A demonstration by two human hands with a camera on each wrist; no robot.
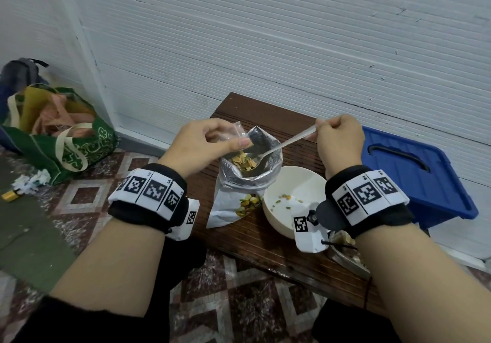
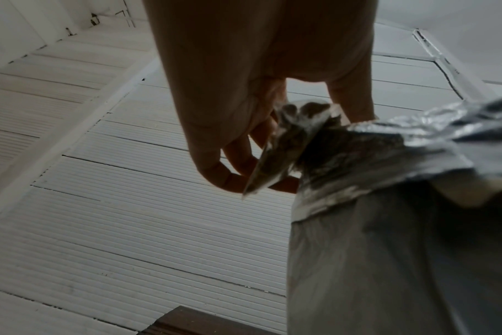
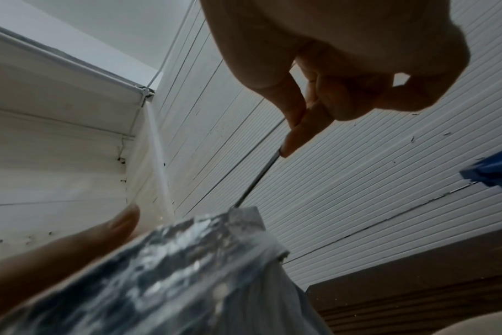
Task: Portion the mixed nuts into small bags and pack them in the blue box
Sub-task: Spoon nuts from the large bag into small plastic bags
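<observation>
A silver foil nut bag (image 1: 233, 199) stands open on the wooden table (image 1: 265, 239), with mixed nuts showing inside. My left hand (image 1: 207, 143) pinches a small clear bag (image 1: 237, 129) at the foil bag's left rim; the left wrist view shows its fingers (image 2: 238, 158) curled on the crumpled clear bag (image 2: 281, 145) beside the foil bag (image 2: 387, 204). My right hand (image 1: 338, 140) pinches the handle of a metal spoon (image 1: 281, 144), whose bowl holds nuts inside the foil bag's mouth. In the right wrist view the spoon handle (image 3: 258, 179) runs down behind the foil bag (image 3: 187, 260). The closed blue box (image 1: 414, 175) sits at the right.
A white bowl (image 1: 300, 180) with a few nuts stands right of the foil bag. A metal tray (image 1: 345, 256) lies at the table's near right edge, partly behind my wrist. A green tote bag (image 1: 66, 140) and a backpack (image 1: 21, 74) sit on the floor at the left, by the ribbed wall.
</observation>
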